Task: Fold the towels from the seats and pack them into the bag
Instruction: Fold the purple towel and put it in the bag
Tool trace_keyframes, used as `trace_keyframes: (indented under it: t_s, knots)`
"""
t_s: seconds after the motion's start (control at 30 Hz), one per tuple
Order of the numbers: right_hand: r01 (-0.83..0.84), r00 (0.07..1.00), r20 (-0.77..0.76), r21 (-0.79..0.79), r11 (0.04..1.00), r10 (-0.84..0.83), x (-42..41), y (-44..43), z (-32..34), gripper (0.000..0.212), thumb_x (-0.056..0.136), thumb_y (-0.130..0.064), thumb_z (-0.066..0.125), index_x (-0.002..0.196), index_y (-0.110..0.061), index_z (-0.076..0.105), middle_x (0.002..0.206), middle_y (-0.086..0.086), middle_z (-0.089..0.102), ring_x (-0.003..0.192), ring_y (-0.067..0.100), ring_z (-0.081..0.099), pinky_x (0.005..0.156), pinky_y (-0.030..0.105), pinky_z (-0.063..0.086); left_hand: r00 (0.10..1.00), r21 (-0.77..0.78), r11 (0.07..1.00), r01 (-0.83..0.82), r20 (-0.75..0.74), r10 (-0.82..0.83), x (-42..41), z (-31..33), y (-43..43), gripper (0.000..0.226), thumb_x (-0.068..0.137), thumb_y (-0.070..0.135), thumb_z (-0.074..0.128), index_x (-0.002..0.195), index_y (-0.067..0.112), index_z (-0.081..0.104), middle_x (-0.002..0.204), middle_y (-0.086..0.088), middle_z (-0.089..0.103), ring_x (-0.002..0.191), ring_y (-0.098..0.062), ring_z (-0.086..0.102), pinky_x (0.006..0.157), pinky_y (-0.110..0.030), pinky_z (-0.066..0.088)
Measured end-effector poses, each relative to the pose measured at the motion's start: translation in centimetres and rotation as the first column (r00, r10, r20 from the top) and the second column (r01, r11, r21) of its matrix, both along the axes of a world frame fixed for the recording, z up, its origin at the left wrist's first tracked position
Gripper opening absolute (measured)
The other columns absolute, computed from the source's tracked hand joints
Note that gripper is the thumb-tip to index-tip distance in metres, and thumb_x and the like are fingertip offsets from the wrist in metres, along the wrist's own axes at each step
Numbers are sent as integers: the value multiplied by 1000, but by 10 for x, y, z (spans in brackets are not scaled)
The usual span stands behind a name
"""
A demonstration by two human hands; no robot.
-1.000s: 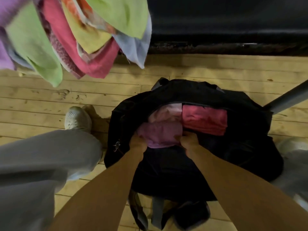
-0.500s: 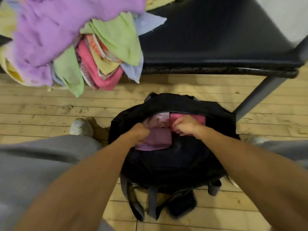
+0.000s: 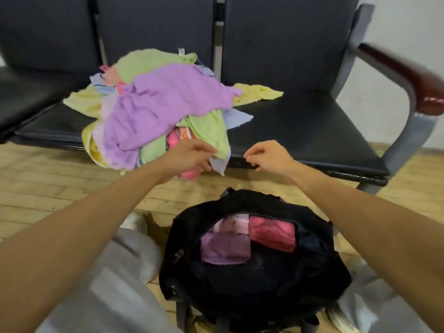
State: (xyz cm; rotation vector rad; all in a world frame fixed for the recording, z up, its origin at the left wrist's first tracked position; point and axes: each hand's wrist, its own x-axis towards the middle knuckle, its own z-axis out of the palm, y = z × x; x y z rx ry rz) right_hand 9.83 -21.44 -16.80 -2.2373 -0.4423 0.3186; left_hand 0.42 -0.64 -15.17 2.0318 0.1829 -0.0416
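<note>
Three folded towels (image 3: pixel 225 248) sit in one bag (image 3: pixel 264 203) (unzipped); left hand (image 3: pixel 189 157) pinches a pale-blue towel (image 3: pixel 219 165), right hand (image 3: pixel 269 157) loosely curled, empty.

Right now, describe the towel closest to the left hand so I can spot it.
On the black seat, a heap of towels spills over the front edge. At the heap's lower right, by the left hand, a pale blue towel hangs toward the floor. Only it is pale blue below the seat's edge, under a light green towel and beside a hot pink one.
</note>
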Motion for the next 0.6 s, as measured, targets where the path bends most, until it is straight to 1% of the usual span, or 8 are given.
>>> trace_keyframes:
  t_s: [0.03,0.1,0.17,0.2,0.27,0.33,0.47,0.6]
  knots:
    - [-8,1000,24,11,1000,8,2,9,7,12,93,-13,61,90,-18,72,85,-6,67,82,10,63,62,18,53,998,6,1000,-29,48,29,0,7,12,16,96,10,54,105,14,67,100,-6,68,79,-14,70,59,-20,55]
    - [-24,998,60,42,999,22,7,27,17,11,92,-11,61,92,-17,71,83,-8,66,82,10,64,67,22,56,987,17,996,-87,134,84,3,12,39,17,94,7,56,99,17,68,97,-5,69,80,-10,68,73,-27,58]
    - [-34,996,79,76,997,28,13,46,21,10,91,-12,63,93,-17,71,83,-10,66,82,11,65,72,25,57,966,111,979,-171,215,144,7,8,64,24,91,0,56,98,20,67,100,1,67,85,-4,65,78,-18,52]
    - [-34,996,82,96,995,26,16,55,21,10,90,-13,63,93,-19,71,84,-10,67,82,11,66,75,26,57,951,179,956,-233,246,186,10,5,76,27,89,-1,55,102,19,66,105,1,66,90,-7,63,77,-14,48]
    - [-40,997,74,137,990,30,22,74,21,11,90,-13,64,96,-19,71,86,-8,67,82,10,65,74,25,57,916,294,888,-355,300,267,15,-1,96,30,88,1,56,115,14,65,113,-7,61,96,-18,59,81,-23,46]
    - [-40,999,44,195,980,32,24,92,19,10,90,-12,65,97,-17,70,86,-6,67,81,8,63,68,21,55,910,414,820,-396,294,291,21,-8,115,39,87,8,63,125,8,59,118,-17,56,103,-27,56,88,-31,43]
    - [-36,999,17,275,961,33,21,115,13,11,90,-9,66,94,-17,71,84,-7,68,82,10,64,70,20,54,963,605,752,-263,121,240,22,-27,147,57,81,21,74,133,9,52,125,-17,49,120,-33,46,99,-37,39]
    - [-72,997,-1,269,960,75,15,119,8,15,89,-8,65,87,-22,70,87,-5,70,87,14,66,82,29,55,935,639,683,-354,229,270,21,-32,155,25,86,18,68,108,6,62,106,-16,60,102,-34,55,84,-41,45]
